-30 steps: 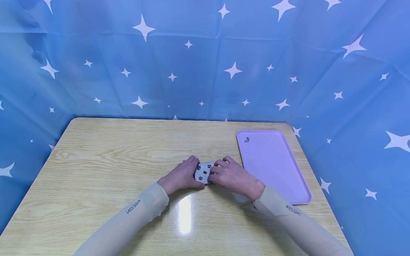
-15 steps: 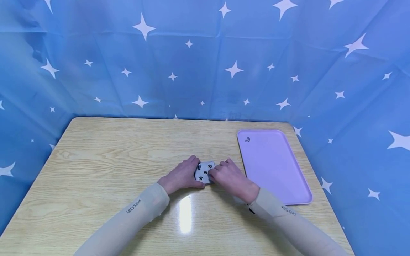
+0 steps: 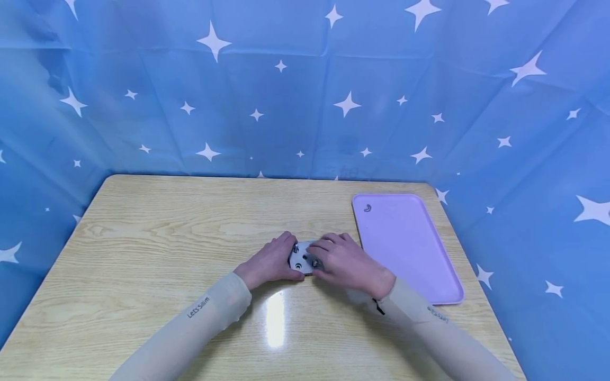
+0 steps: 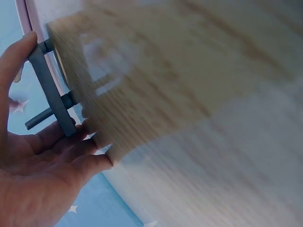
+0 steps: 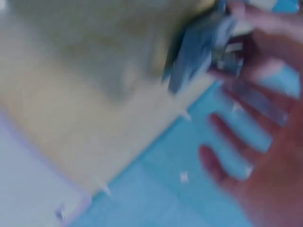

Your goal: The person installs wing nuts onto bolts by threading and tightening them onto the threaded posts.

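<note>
**Plate Held by Left Hand, Right Hand at Opposite Side**

The metal plate (image 3: pixel 300 259) was positioned flat-side up near the middle of the table (image 3: pixel 167 238). Its left side was clasped by the left hand (image 3: pixel 271 260), with the thumb placed at the near edge and the fingers at the far edge. The right side was partly covered by the right hand (image 3: pixel 350 264), whose fingers were bent over it. A small metal part (image 3: pixel 315 263) was visible beneath those fingers; because the right wrist view was blurred, it could not be determined whether this part was pinched or only touched. The hands were separated by the plate.

Holes (image 3: pixel 298 266) were provided in the upper face. In the left wrist view, the plate was seen edge-on: a threaded bolt (image 4: pixel 40 118) was projected from the upper face, and dark studs (image 4: pixel 70 99) were located between the plate and the table.

A purple tray (image 3: pixel 412 248) was set at the right, apart from the plate. A dark curved piece (image 3: pixel 367 208) was contained in its far left corner. Both arms were covered by pale sleeves (image 3: pixel 200 312). A blue, star-printed backdrop (image 3: pixel 286 90) was hung behind the table.
</note>
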{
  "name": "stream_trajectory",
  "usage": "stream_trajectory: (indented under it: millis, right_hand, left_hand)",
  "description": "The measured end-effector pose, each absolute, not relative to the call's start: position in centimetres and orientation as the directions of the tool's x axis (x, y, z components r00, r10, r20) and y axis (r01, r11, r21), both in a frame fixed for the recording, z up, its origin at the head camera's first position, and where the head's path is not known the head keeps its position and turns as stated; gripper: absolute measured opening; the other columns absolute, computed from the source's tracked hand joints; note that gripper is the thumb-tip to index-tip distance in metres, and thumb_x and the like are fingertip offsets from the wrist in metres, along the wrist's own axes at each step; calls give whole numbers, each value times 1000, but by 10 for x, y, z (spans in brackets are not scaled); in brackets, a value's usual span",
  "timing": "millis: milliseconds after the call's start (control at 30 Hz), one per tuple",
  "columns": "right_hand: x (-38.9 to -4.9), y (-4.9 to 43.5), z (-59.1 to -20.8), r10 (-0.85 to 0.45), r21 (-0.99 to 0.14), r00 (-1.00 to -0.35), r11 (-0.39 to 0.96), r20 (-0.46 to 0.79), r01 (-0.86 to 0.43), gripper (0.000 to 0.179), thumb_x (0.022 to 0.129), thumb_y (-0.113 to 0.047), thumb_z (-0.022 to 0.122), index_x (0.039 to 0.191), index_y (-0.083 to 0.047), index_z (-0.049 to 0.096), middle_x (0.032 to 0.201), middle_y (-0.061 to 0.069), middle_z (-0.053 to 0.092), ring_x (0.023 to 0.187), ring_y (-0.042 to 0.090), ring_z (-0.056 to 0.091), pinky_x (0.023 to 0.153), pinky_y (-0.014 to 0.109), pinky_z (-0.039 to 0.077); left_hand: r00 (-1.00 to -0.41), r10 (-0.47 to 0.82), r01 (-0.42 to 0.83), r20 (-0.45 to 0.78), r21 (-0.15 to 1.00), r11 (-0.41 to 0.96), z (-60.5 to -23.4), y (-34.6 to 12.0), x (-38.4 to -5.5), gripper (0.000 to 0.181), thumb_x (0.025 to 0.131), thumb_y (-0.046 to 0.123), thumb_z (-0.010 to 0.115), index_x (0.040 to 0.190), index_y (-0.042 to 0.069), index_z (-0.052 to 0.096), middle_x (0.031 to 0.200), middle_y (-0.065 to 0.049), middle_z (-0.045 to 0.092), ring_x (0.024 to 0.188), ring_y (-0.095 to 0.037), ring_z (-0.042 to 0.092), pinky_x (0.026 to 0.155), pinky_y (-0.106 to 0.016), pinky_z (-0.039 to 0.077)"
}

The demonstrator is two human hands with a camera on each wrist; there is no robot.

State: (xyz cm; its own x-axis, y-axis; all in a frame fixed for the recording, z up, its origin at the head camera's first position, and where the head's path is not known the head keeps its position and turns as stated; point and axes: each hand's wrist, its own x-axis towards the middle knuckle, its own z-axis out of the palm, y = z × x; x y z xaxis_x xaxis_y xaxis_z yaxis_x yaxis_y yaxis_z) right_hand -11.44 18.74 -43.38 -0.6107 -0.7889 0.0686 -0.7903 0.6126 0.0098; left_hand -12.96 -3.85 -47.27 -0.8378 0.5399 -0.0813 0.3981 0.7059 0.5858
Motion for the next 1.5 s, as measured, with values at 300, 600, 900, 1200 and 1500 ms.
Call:
stream_trajectory:
  millis: [300,600,900,1200,1500]
  right_hand:
    - [-122,197,-431,-923,163,-382,383,44,-909,34,92,-12,77,124,-21,73,136,-8,66,136,25,54,101,49,47]
    - [-124,196,-437,-928,206,-350,369,126,-906,19,86,-13,81,102,-21,78,115,-8,73,118,21,62,97,45,48]
    - [-119,189,-447,-883,205,-433,464,180,-862,12,88,-12,80,96,-19,75,97,-4,72,99,19,63,84,38,50]
    - [-112,176,-456,-758,79,-616,642,213,-763,7,92,-18,78,90,-13,74,84,1,71,75,18,59,64,32,46]
    - [-109,177,-454,-707,2,-679,693,195,-721,22,96,-31,75,101,-10,74,85,2,71,72,19,59,66,35,47]
  left_hand:
    - [-840,534,388,-102,575,720,-473,-39,-130,66,74,39,92,118,5,56,108,-3,52,85,-19,50,75,-35,45]
    - [-844,524,375,-113,574,728,-472,-38,-130,66,74,39,92,118,6,56,108,-2,52,86,-19,51,76,-35,45]
    - [-843,526,375,-111,580,724,-472,-37,-130,66,74,39,92,117,6,55,107,-2,51,85,-20,49,74,-35,43]
    - [-840,535,401,-91,559,726,-474,-37,-130,68,74,41,92,118,4,55,107,-3,51,84,-19,48,74,-35,44]
    - [-839,539,411,-68,569,712,-472,-38,-129,66,74,38,91,117,3,56,107,-4,53,83,-18,49,73,-35,44]
